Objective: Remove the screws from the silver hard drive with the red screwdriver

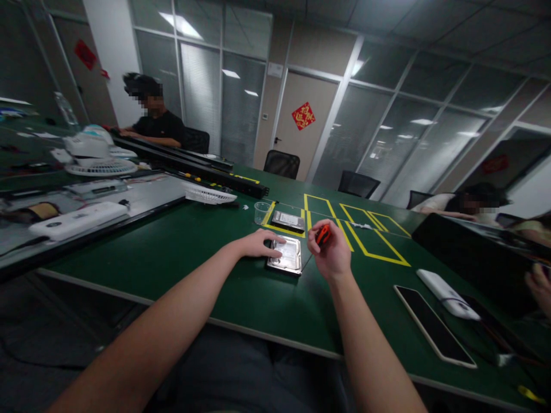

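My left hand (258, 244) lies over the left side of a silver hard drive (289, 256) on the green table. Its thumb and forefinger are spread apart on the drive's top face; the other fingers are partly hidden. My right hand (332, 252) is closed around a screwdriver with a red and black handle (322, 234). The thin shaft slants down toward the drive's near right corner; I cannot tell whether its tip touches. Just beyond lies a second hard drive (287, 221) inside a yellow taped box. Left of that one stands a clear plastic cup (261, 213).
Yellow tape rectangles (385, 259) mark the table. A phone (434, 324) and white power strip (447, 293) lie right. Left are a white fan grille (209, 195), another power strip (80, 221) and long black bars (193, 166). People sit at the far left and right.
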`<state>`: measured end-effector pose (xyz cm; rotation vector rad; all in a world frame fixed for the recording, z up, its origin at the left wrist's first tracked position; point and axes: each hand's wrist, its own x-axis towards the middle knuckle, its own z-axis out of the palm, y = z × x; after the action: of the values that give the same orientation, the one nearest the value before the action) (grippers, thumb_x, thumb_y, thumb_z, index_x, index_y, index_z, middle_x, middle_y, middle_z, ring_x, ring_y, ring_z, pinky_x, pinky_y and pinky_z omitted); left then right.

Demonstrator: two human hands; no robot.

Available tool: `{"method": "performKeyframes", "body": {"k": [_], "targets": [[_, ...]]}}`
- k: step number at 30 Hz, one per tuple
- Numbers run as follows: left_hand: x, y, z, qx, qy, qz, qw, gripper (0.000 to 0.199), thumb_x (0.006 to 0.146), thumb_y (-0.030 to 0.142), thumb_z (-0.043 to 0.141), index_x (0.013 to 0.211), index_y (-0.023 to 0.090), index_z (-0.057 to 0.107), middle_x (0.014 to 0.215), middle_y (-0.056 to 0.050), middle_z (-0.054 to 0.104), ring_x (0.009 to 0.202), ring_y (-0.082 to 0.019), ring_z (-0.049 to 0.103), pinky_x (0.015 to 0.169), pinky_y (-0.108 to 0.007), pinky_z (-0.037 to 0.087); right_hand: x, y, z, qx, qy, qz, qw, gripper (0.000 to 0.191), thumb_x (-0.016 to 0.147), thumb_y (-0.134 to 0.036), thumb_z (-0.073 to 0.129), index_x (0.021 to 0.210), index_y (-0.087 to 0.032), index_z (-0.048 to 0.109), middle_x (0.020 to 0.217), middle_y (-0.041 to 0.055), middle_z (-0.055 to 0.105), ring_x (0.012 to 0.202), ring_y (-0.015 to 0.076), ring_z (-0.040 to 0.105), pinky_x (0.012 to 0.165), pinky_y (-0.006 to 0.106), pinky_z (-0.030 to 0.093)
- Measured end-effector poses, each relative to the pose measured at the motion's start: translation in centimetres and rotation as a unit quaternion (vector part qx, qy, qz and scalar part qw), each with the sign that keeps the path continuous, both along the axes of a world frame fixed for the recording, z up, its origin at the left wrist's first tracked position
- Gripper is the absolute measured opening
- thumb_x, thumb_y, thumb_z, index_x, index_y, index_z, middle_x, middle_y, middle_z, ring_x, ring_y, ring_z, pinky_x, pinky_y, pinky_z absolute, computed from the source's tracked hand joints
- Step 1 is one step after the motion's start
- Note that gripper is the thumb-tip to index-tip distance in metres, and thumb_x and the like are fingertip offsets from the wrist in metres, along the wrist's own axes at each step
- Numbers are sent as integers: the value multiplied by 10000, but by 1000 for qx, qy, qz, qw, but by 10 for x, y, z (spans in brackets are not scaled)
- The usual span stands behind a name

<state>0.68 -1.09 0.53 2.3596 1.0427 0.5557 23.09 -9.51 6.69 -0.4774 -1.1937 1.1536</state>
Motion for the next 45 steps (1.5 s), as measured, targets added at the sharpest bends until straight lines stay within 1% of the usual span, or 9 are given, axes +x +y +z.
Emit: {"method": "performKeyframes", "body": {"k": [4, 10, 17, 22, 26, 31, 34, 40, 45], "targets": [[0, 0, 1, -5, 5, 7, 1000, 661, 792, 620, 738, 1385, 355, 617, 1482, -56, 515, 1392, -323, 421, 1169, -417, 290, 0, 0, 0, -5, -5, -2, 1000, 334, 947, -474, 521, 777, -198, 601, 620, 9, 602, 408, 82, 404, 406, 214, 291], [0, -3, 4, -14, 17, 11, 1000, 671, 797, 634, 724, 1397, 361, 604, 1498, -49, 503, 1407, -323, 401, 1170, -414, 288, -1, 0, -1, -2, 2, 7, 1000, 325, 956, -426, 503, 764, -188, 614, 618, 19, 610, 412, 79, 395, 419, 211, 285], [-1, -2, 3, -12, 19, 10, 1000, 692, 793, 662, 714, 1401, 353, 601, 1503, -42, 505, 1410, -333, 402, 1166, -412, 293, 0, -1, -1, -2, 1, 5, 1000, 309, 952, -407, 502, 764, -188, 609, 619, 16, 608, 418, 82, 399, 428, 215, 292], [-1, 0, 1, -5, 10, 4, 1000, 677, 797, 639, 724, 1394, 341, 610, 1498, -52, 507, 1399, -330, 413, 1167, -415, 287, 0, -1, -3, 37, -4, -15, 999, 232, 944, -366, 537, 823, -191, 630, 626, 3, 606, 424, 91, 437, 422, 220, 300], [0, 1, -1, 6, 1, -5, 1000, 650, 803, 608, 732, 1384, 339, 622, 1463, -56, 537, 1375, -320, 437, 1162, -409, 292, 1, -1, -3, 47, -7, -25, 999, 231, 948, -349, 537, 820, -185, 638, 608, -3, 595, 425, 97, 453, 413, 220, 302], [0, 0, 0, -3, 9, 5, 1000, 656, 801, 616, 729, 1390, 351, 614, 1486, -42, 519, 1392, -329, 416, 1163, -413, 290, 0, -2, -2, 34, -1, -14, 999, 255, 945, -357, 523, 788, -185, 626, 618, 2, 601, 410, 79, 403, 421, 216, 283], [0, -2, 2, -8, 13, 8, 1000, 655, 806, 618, 725, 1396, 360, 606, 1489, -50, 509, 1405, -330, 398, 1167, -427, 285, 1, -2, 0, 23, 5, -4, 1000, 269, 938, -360, 497, 784, -184, 629, 618, 6, 599, 408, 81, 399, 423, 220, 281], [0, -3, 3, -11, 13, 8, 1000, 657, 807, 618, 728, 1398, 359, 603, 1487, -64, 502, 1411, -325, 389, 1168, -432, 287, 1, -1, -1, 32, 8, -10, 999, 233, 938, -328, 502, 790, -186, 613, 639, 9, 615, 420, 90, 439, 423, 219, 305], [0, -2, 2, -6, 6, 6, 1000, 653, 804, 616, 730, 1389, 350, 615, 1478, -60, 514, 1402, -323, 404, 1171, -421, 286, 0, -1, -2, 42, 4, -10, 999, 172, 937, -308, 550, 800, -204, 563, 657, -5, 618, 432, 98, 470, 418, 216, 332]]}}
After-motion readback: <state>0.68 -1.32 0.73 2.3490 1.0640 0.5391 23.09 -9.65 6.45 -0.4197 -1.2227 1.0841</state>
